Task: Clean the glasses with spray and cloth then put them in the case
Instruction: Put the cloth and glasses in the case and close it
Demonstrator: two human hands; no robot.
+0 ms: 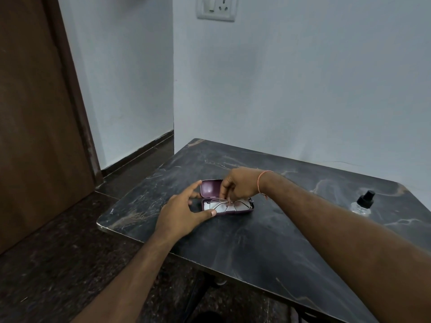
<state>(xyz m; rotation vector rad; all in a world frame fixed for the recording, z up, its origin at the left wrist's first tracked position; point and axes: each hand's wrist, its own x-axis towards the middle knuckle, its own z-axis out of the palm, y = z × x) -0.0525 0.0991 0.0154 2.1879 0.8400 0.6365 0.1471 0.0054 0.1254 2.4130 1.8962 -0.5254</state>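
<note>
Head view looks down on a dark marbled table (268, 248) set in the corner of a pale room. Farthest left stands a brown wooden door (35, 113), well apart from both hands. Next comes the left hand (182, 214), spread wide with its fingers nearly straight: the thumb tip lies against the front left edge of the case (229, 212), and the forefinger reaches up to the left end of the raised lid (210, 188). Whether the forefinger actually touches the lid I cannot tell. That hand grips nothing; it only braces the case between thumb and fingers.

Between the two hands sits the maroon case, open, its lid standing up behind the tray. A pale lining or cloth shows inside the tray, under the glasses (229, 205). These thin-rimmed glasses lie in the tray, lenses facing the camera, just beyond the left thumb.

Directly above them comes the right hand (240, 185), fingers curled downward and pinching the top of the frame near the bridge. A thin orange thread (262, 181) circles that wrist.

Far to the right of those fingers, well apart, a clear spray bottle (362, 203) with a black nozzle stands upright on the table. High on the wall is a white socket plate (217, 8).
</note>
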